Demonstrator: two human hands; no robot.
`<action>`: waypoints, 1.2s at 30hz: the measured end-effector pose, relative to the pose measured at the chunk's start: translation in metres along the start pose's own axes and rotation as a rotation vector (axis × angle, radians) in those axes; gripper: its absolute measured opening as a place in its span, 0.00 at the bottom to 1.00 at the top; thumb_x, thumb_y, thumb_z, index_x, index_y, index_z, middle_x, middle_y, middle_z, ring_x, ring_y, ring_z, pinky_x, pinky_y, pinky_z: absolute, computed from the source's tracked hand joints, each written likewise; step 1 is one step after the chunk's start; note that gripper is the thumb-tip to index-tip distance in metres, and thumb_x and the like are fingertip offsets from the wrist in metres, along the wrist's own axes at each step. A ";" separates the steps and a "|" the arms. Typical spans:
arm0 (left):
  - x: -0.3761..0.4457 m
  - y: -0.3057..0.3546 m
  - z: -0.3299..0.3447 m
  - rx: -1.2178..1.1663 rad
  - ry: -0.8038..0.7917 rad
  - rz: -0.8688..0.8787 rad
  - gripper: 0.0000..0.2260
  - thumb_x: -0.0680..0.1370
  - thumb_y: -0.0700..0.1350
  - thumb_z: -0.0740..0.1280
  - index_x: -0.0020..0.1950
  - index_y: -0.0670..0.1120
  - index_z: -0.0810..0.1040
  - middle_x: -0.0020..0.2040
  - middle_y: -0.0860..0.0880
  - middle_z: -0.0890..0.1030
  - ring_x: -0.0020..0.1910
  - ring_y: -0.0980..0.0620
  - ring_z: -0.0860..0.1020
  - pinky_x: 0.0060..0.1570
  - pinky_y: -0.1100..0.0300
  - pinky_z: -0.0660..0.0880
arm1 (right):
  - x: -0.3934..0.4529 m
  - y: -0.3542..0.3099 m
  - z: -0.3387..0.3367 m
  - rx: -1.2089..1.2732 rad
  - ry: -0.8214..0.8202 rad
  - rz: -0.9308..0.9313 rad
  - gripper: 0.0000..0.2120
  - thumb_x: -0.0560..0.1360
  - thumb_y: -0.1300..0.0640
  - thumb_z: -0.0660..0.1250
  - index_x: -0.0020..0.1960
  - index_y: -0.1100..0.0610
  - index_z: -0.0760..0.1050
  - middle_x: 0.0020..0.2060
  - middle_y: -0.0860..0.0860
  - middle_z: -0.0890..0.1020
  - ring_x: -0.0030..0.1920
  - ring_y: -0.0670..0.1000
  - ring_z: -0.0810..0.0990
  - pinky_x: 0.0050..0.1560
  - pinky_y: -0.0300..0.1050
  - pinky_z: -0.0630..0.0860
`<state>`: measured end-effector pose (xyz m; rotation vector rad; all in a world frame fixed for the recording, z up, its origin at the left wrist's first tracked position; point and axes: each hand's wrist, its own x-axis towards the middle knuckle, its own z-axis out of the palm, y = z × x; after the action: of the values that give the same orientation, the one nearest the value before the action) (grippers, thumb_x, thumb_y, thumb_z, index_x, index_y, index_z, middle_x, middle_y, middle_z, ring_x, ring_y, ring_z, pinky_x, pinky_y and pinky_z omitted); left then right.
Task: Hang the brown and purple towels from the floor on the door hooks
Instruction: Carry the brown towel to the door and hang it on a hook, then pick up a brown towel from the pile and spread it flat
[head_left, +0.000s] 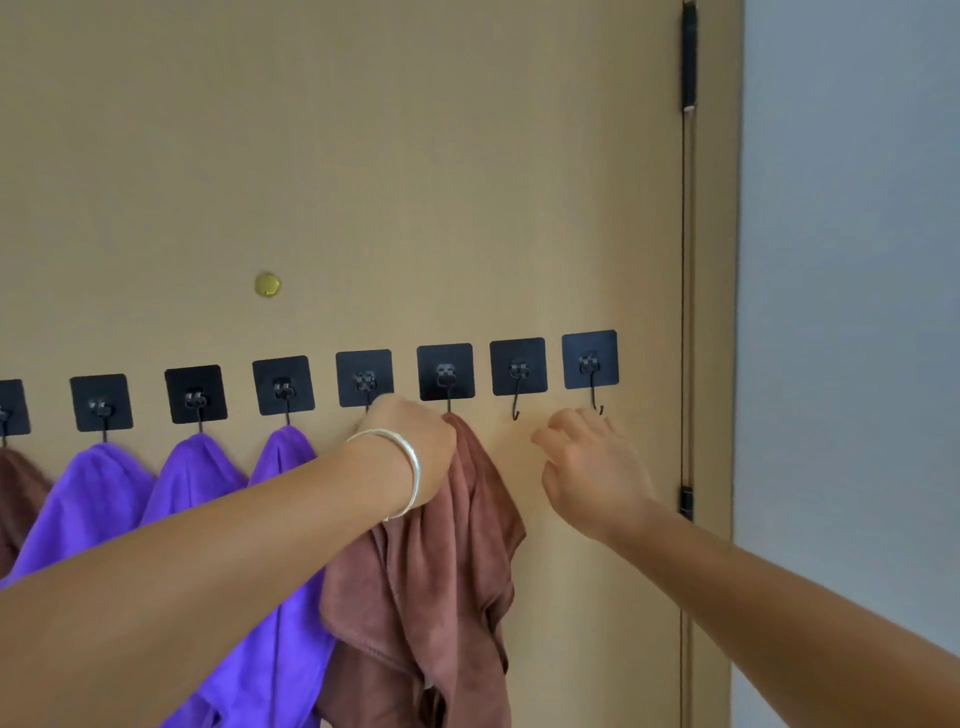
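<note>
Three purple towels (104, 493) and a brown towel (452, 571) already hang; the left hand (410, 447) grips the brown one at its hook, the right hand (592, 462) hovers loose-fingered and empty at three o'clock, where two hooks (515, 410) stay bare.

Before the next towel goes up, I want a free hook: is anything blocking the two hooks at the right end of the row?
Nothing visible does. Both right-end hooks hang bare; the brown towel hangs left of them, and the right hand hovers just below, holding nothing.
</note>
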<state>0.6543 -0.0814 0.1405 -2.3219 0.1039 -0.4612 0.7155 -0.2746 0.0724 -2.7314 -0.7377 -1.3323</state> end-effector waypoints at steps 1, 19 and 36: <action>0.004 0.002 -0.010 -0.002 0.075 -0.014 0.10 0.77 0.42 0.58 0.53 0.48 0.77 0.47 0.50 0.77 0.44 0.48 0.75 0.39 0.56 0.64 | -0.004 0.005 -0.004 -0.010 0.012 0.026 0.16 0.73 0.58 0.62 0.60 0.54 0.76 0.55 0.51 0.76 0.56 0.55 0.72 0.55 0.48 0.68; 0.051 0.133 -0.100 -0.595 0.753 0.424 0.36 0.80 0.64 0.45 0.76 0.44 0.32 0.78 0.45 0.39 0.77 0.45 0.39 0.74 0.43 0.43 | -0.106 0.072 -0.156 -0.676 -0.130 0.494 0.26 0.78 0.44 0.58 0.73 0.53 0.63 0.73 0.56 0.66 0.75 0.58 0.57 0.75 0.55 0.45; -0.166 0.250 -0.246 -1.098 1.249 1.050 0.34 0.81 0.60 0.47 0.77 0.44 0.34 0.79 0.44 0.39 0.77 0.44 0.40 0.74 0.43 0.46 | -0.311 -0.090 -0.403 -1.228 -0.303 0.928 0.25 0.71 0.51 0.70 0.66 0.55 0.74 0.65 0.57 0.75 0.69 0.58 0.70 0.72 0.59 0.62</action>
<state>0.4268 -0.3896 0.0765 -1.9727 2.4759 -1.3753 0.2153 -0.4071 0.0798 -3.1529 1.7519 -1.2538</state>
